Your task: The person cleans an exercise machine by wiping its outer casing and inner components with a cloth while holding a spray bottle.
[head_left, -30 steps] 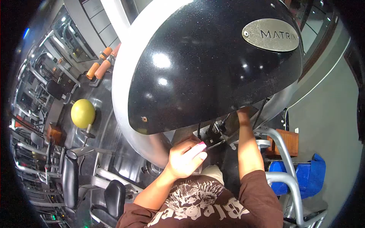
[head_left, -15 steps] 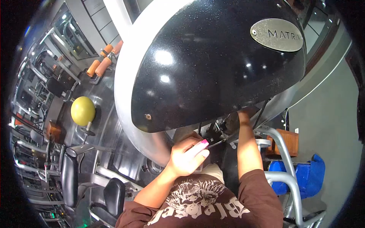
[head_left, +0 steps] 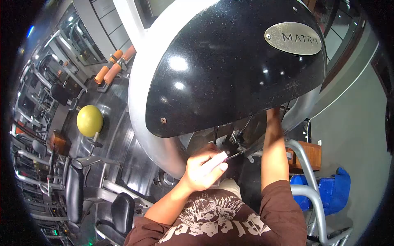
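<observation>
My left hand [head_left: 204,167] is closed around what looks like a screwdriver [head_left: 234,156]. Its thin metal shaft points right, toward the small metal parts [head_left: 239,137] under the machine's cover. Most of its handle is hidden in my fingers. My right forearm [head_left: 274,153] reaches up behind the lower edge of the glossy black cover [head_left: 230,74], so my right hand and its fingers are out of sight. An oval MATRIX badge [head_left: 293,38] sits on the cover, and a screw [head_left: 163,120] shows near its lower left corner.
The machine's thick silver frame [head_left: 141,135] curves around the cover. On the right stand a bent grey tube [head_left: 305,164], a wooden box [head_left: 310,155] and blue padding [head_left: 338,192]. To the left are a yellow exercise ball [head_left: 90,121], black pads [head_left: 75,192] and orange rollers [head_left: 111,73].
My right arm has gone higher behind the cover, hiding the hand further. My left hand has shifted slightly, still gripping the screwdriver. The view has moved a little.
</observation>
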`<state>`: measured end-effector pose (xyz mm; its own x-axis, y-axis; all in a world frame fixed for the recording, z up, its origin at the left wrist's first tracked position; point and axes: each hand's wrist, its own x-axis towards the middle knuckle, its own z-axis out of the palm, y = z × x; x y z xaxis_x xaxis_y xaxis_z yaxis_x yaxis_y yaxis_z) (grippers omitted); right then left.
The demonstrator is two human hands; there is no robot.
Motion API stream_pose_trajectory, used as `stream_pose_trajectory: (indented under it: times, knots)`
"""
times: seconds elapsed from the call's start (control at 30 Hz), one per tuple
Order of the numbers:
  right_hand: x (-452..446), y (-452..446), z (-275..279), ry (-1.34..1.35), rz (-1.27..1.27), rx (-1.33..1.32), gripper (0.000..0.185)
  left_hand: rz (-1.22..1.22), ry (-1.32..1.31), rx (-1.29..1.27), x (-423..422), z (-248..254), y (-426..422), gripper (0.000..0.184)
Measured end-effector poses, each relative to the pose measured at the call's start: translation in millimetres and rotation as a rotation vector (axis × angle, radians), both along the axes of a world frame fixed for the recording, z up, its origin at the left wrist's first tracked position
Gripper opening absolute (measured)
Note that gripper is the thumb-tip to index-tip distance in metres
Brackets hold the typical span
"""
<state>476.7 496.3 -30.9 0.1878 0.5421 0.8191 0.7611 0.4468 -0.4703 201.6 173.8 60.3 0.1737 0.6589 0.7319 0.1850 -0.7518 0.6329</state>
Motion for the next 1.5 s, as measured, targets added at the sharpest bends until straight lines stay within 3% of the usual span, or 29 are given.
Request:
stream_pose_trajectory:
  times: [0.2, 0.47, 0.57, 0.77, 0.83, 0.93, 1.1, 1.23, 1.37, 1.5]
  knots:
    - [-21.2, -33.1, -76.2, 0.185, -0.018, -0.288, 0.038, 0.017, -0.012, 0.018, 1.5, -1.8, -1.6, 0.023]
    - [4.9, 5.5, 16.3, -0.03, 0.032, 0.03, 0.04, -0.002, -0.075, -0.068, 5.2, 5.6, -7.6, 0.02]
    - [4.3, 8.6, 17.0, -0.053, 0.049, 0.047, 0.04, 0.007, -0.061, -0.043, 3.8, 4.2, -5.6, 0.021]
    - [-14.0, -28.5, -93.4, 0.116, 0.094, -0.258, 0.042, 0.0, -0.106, -0.057, 2.8, 7.9, -8.4, 0.02]
    - [-22.5, -55.1, -102.6, 0.286, 0.09, -0.517, 0.044, 0.008, -0.099, -0.069, 0.5, 9.4, -11.6, 0.02]
    - [-27.1, -55.4, -79.6, 0.286, 0.05, -0.588, 0.044, 0.023, -0.068, -0.046, -5.4, 11.7, -10.7, 0.02]
    - [-6.3, -11.8, -10.6, 0.054, 0.072, -0.114, 0.045, 0.02, -0.05, -0.017, -7.2, 13.1, -10.9, 0.021]
    - [2.4, 6.8, 22.7, -0.044, 0.069, 0.034, 0.046, 0.029, -0.043, 0.022, -4.9, 9.5, -7.0, 0.022]
    - [-10.4, -1.5, -17.8, 0.08, 0.075, -0.089, 0.047, -0.002, -0.058, 0.011, -0.9, 13.5, -3.2, 0.022]
    - [-27.3, -46.2, -78.1, 0.329, 0.087, -0.455, 0.048, -0.023, -0.038, 0.005, 0.3, 15.0, -5.2, 0.02]
